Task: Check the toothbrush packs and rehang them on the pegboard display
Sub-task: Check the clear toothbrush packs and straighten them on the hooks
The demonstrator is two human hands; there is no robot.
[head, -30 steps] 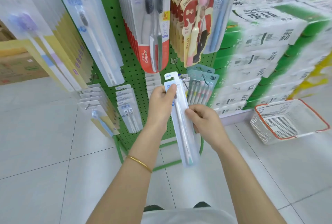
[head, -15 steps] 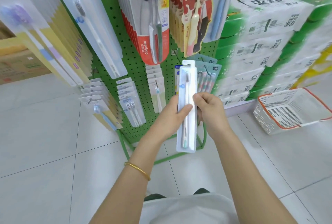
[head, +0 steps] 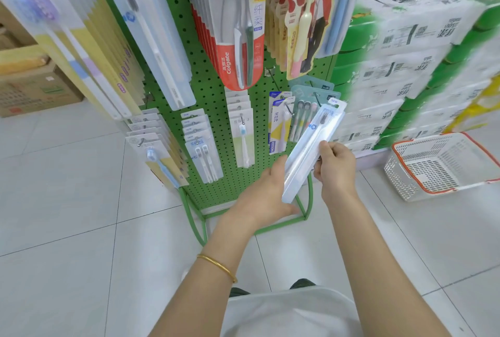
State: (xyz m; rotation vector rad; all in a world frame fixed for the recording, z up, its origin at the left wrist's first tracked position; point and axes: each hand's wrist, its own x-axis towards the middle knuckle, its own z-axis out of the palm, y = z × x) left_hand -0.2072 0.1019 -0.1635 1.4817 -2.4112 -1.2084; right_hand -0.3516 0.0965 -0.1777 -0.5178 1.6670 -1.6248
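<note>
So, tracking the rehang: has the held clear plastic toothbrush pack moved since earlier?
Yes. The clear plastic toothbrush pack tipped rightward, its top now over the teal multi-brush pack on the green pegboard.

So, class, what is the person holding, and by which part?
A long clear plastic toothbrush pack: left hand round its lower end, right hand pinching its right edge near the middle.

A toothbrush pack [head: 311,147] is held tilted before the lower right part of the pegboard [head: 213,104], top end up and to the right. The left hand [head: 266,193] is placed at its lower end, the right hand [head: 336,171] at its right edge. Stacked cases [head: 405,71] are found just right of the pegboard, a basket [head: 397,177] on the floor [head: 67,201] before them, and cardboard boxes [head: 35,88] far left.
</note>
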